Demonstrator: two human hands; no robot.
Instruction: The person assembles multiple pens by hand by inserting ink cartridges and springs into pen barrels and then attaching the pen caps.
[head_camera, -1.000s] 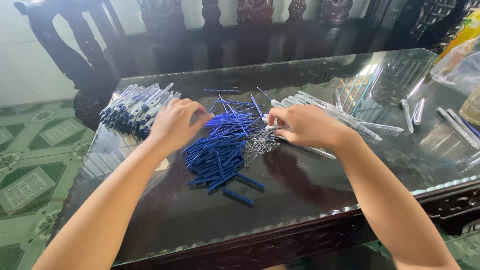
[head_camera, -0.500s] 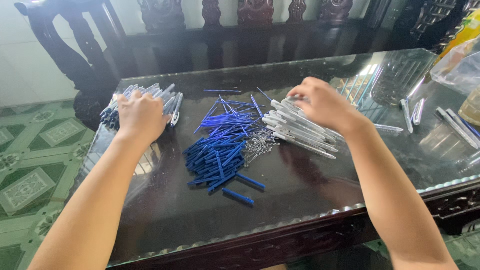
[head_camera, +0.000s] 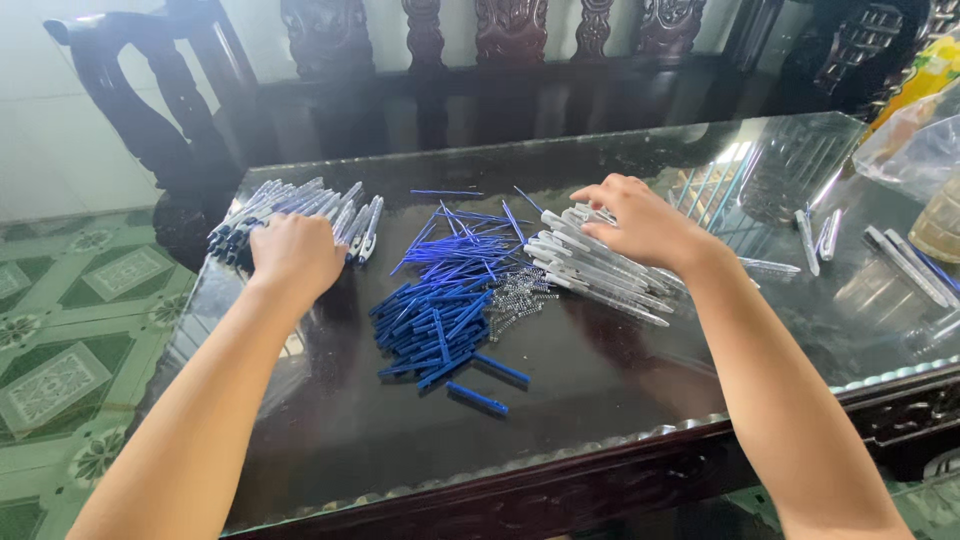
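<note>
Glass covers the dark wooden tabletop (head_camera: 620, 390), and the heap of blue pen refills (head_camera: 445, 300) near its middle serves as the landmark for everything else. Left of that heap, the left hand (head_camera: 293, 255) lies palm down with fingers curled over the near end of a bundle of clear pens with dark tips (head_camera: 290, 205); whether it grips any of them cannot be told, since the fingertips are hidden under the hand. That bundle sits close to the tabletop's left edge, beyond which a green patterned floor (head_camera: 60, 330) shows. Right of the heap, the right hand (head_camera: 640, 220) rests loosely open, fingers spread and bent, on the far end of a pile of clear pen barrels (head_camera: 600, 270); it presses on them rather than closing round any one. Between the heap and that pile lies a small scatter of metal springs (head_camera: 520, 300), touching both. Nearer than the heap, two stray blue pieces (head_camera: 485, 385) lie apart, and from them to the scalloped front edge the glass is bare (the widest open stretch on view). Far right of the heap, a few loose pens (head_camera: 905, 265) lie near the right edge beside a clear plastic bag (head_camera: 915, 150). Beyond the heap, a carved dark bench (head_camera: 500, 60) stands against the tabletop's far edge.
</note>
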